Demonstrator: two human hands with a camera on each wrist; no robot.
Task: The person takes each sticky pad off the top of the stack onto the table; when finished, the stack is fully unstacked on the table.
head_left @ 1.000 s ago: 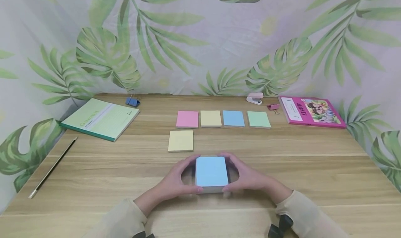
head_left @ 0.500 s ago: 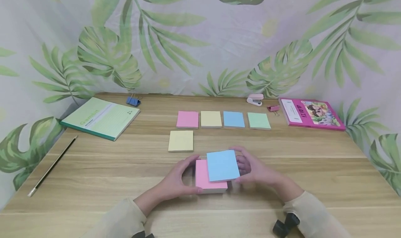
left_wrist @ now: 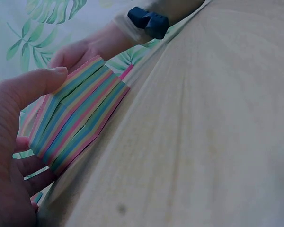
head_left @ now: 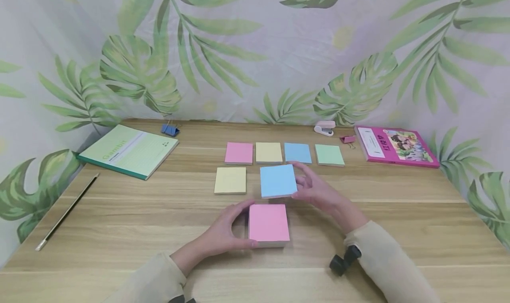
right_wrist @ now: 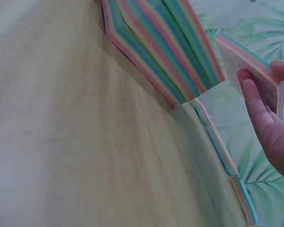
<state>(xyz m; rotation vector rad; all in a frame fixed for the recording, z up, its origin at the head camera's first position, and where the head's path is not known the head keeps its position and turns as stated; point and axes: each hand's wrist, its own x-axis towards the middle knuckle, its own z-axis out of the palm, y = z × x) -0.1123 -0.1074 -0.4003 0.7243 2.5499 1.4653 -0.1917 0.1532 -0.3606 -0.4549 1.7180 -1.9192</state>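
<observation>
My left hand [head_left: 223, 230] grips a thick stack of sticky-note pads [head_left: 268, 223] at its left side, thumb at the near edge. Pink tops the stack, and the left wrist view shows its sides striped pink, yellow, blue and green. Between thumb and fingers, my right hand [head_left: 320, 194] holds a thinner blue-topped sticky-note pad [head_left: 278, 181] by its right edge, just beyond the stack. The right wrist view shows that pad's pale underside [right_wrist: 248, 71], raised off the table. A yellow sticky-note pad [head_left: 230, 180] lies left of it.
Behind, a row holds pink [head_left: 239, 153], yellow [head_left: 268, 152], blue [head_left: 298, 152] and green [head_left: 329, 154] pads. Around them are a green notebook [head_left: 127, 152], pencil [head_left: 67, 212], blue binder clip [head_left: 170, 130], stapler [head_left: 324, 128], pink binder clip [head_left: 348, 139] and pink book [head_left: 400, 145].
My right hand has lifted the blue-topped pad off the stack, first rightward, then forward beside the yellow pad. The stack's pink top is now uncovered. My left hand has stayed on the stack.
</observation>
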